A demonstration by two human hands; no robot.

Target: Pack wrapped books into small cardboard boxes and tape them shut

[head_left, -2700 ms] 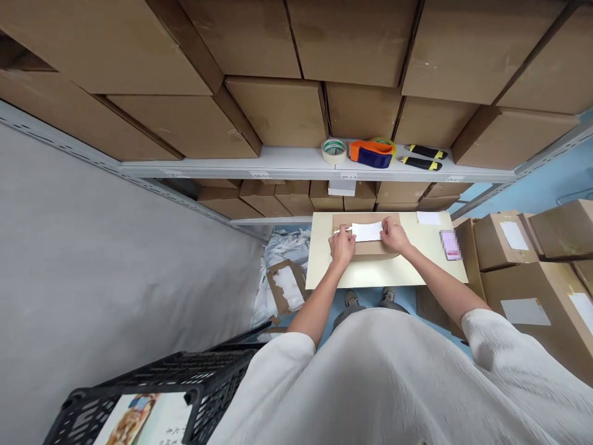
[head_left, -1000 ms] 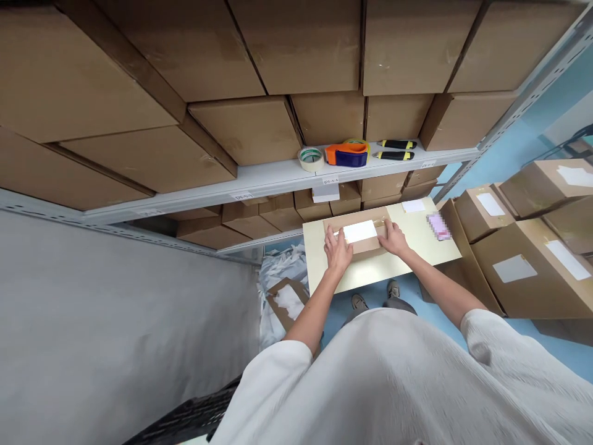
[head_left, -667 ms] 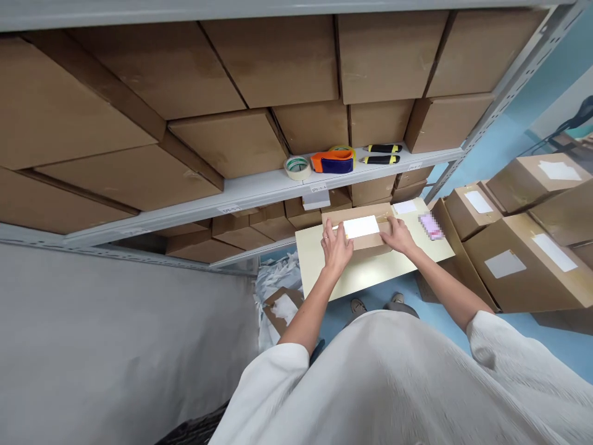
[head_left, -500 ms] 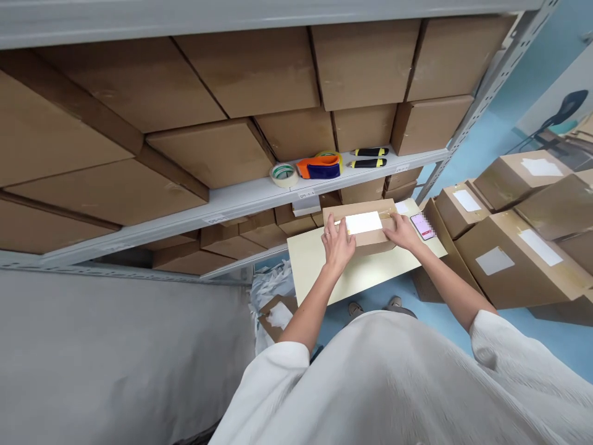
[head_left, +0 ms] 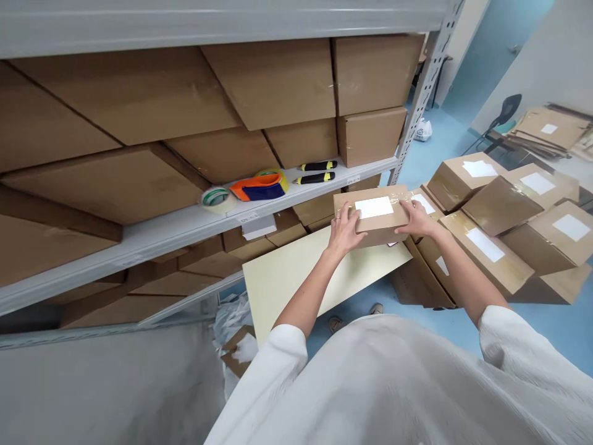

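Note:
Between my two hands is a closed cardboard box (head_left: pixel 348 199) with a white label (head_left: pixel 374 207) on top and clear tape at its right end. My left hand (head_left: pixel 343 232) grips its near left side, fingers over the top edge. My right hand (head_left: pixel 417 221) clasps the right end. The box appears raised over the right part of a pale yellow tabletop (head_left: pixel 282 278). Only a sliver of the phone shows, beneath the box's right end.
Shelves of cardboard boxes (head_left: pixel 278 80) run along the left and front. One shelf holds a tape roll (head_left: pixel 217 199), an orange-and-blue tape dispenser (head_left: pixel 260 187) and two utility knives (head_left: pixel 315 178). Labelled boxes (head_left: pixel 498 244) are piled on the right; crumpled plastic (head_left: pixel 231 315) lies below the table.
The box has been lifted off the tabletop and carried right, over the phone, with both my hands on it. My view has turned right, showing more of the piled boxes.

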